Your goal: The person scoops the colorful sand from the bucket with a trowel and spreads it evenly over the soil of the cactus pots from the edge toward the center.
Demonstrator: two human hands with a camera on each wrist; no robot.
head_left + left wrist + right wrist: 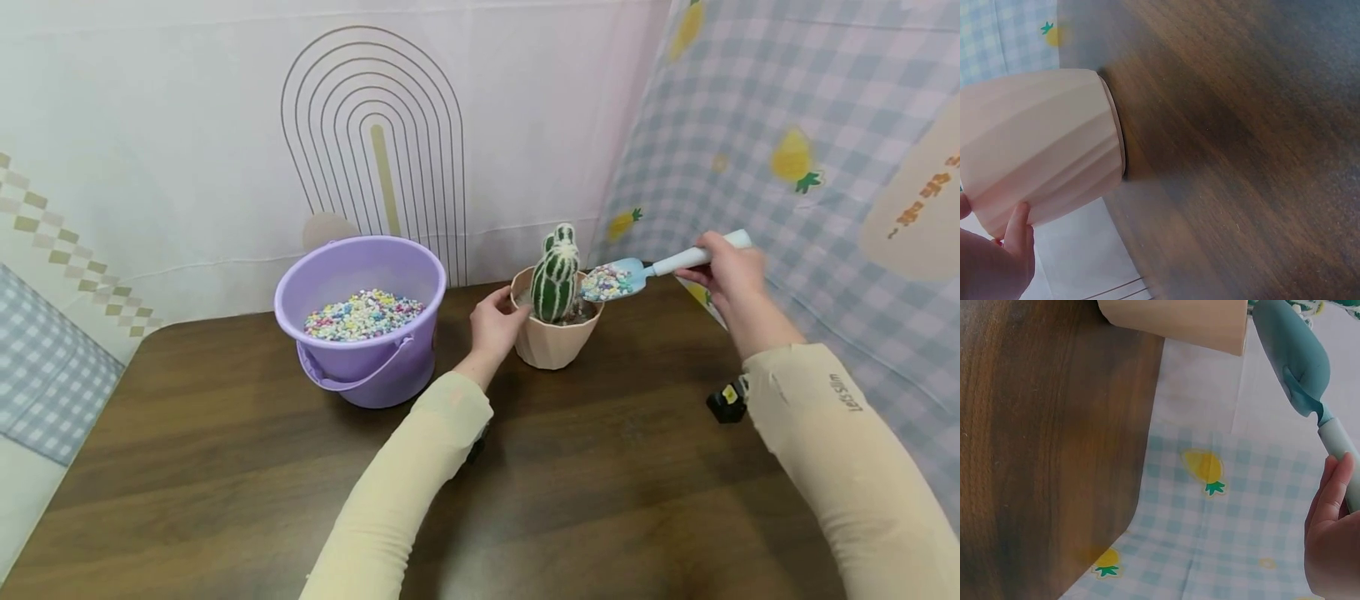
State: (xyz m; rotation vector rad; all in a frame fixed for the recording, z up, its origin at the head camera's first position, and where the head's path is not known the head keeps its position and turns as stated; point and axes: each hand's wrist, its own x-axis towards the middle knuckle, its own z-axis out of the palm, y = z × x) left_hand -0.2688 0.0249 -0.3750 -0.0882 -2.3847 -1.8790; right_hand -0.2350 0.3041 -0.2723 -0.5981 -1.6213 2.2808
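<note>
I have free room over the front of the worktop (600, 492) between my sleeves (405, 492). My left hand (495, 327) narrows the gap between the purple bucket (401, 375) and the pot (555, 343); at the pot's right rim, my trowel (671, 263) blocks the way beside the cactus (553, 287).

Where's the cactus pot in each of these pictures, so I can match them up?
Head: pot just right of centre, about mid-height.
Left wrist: pot against the left edge, its base toward the right.
Right wrist: pot at the top, near the middle, cut off by the edge.
Shared landmark: the brown table.
</note>
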